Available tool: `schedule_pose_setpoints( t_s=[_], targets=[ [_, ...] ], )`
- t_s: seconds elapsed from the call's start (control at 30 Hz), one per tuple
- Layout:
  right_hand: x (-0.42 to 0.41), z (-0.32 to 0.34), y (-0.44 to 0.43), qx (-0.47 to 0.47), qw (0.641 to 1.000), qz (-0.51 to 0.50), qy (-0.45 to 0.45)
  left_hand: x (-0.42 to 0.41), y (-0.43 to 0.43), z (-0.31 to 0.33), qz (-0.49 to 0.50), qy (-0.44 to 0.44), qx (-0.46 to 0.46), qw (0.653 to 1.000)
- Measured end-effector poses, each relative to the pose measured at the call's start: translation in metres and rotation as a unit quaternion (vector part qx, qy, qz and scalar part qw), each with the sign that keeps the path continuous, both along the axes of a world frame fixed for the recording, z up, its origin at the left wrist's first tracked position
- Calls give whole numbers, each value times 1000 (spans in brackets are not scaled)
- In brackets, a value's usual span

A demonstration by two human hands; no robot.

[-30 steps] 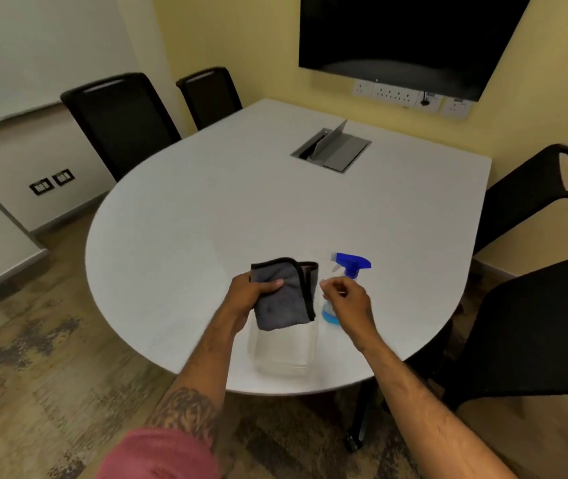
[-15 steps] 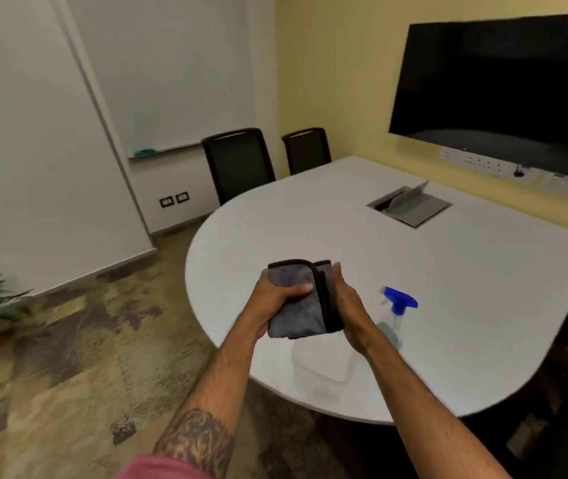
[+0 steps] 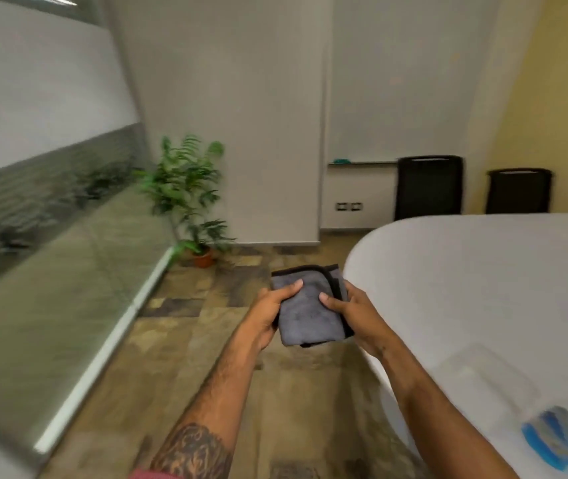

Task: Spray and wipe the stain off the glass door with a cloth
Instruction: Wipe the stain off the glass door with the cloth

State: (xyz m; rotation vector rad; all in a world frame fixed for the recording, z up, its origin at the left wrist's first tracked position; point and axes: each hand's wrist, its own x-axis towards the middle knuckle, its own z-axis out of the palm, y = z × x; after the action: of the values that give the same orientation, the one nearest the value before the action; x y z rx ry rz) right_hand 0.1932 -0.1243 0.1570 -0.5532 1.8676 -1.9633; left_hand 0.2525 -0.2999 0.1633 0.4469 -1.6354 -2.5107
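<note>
A folded grey cloth (image 3: 306, 312) with a black hem is held in front of me over the floor. My left hand (image 3: 270, 314) grips its left edge, thumb on top. My right hand (image 3: 355, 314) grips its right edge, thumb on top as well. The spray bottle (image 3: 559, 433) with a blue head stands blurred on the white table (image 3: 465, 278) at the far right, apart from both hands. A glass wall (image 3: 44, 271) with a frosted band runs along the left side; I cannot make out any stain on it.
A potted plant (image 3: 189, 198) stands in the corner where the glass meets a white wall. Two black chairs (image 3: 429, 186) sit behind the table. A clear container (image 3: 493, 385) lies on the table near the bottle. Patterned floor stretches between me and the glass.
The view has swung left, from the table toward the glass wall and plant. Both hands have carried the cloth off the table. The bottle has stayed on the table, now at the right edge.
</note>
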Motion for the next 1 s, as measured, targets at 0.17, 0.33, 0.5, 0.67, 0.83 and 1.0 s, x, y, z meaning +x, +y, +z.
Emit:
schedule_pose_setpoints(
  t_s=[0.17, 0.33, 0.5, 0.67, 0.83, 1.0],
  targets=[
    [52, 15, -146, -4, 997, 70, 35, 104, -115, 26, 166, -9, -56, 984],
    [167, 34, -296, -8, 979, 176, 104, 252, -221, 50, 301, -40, -97, 948],
    [311, 48, -423, -18, 948, 288, 135, 419, -306, 62, 439, -68, -150, 883],
    [462, 67, -509, -44, 903, 353, 240, 576, -353, 79, 553, -70, -177, 811],
    [604, 90, -544, -127, 782, 386, 473, 706, -367, 103, 659, -50, -192, 726],
    [712, 97, -571, -208, 587, 427, 655, 806, -368, 129, 743, -62, -157, 647]
  ],
)
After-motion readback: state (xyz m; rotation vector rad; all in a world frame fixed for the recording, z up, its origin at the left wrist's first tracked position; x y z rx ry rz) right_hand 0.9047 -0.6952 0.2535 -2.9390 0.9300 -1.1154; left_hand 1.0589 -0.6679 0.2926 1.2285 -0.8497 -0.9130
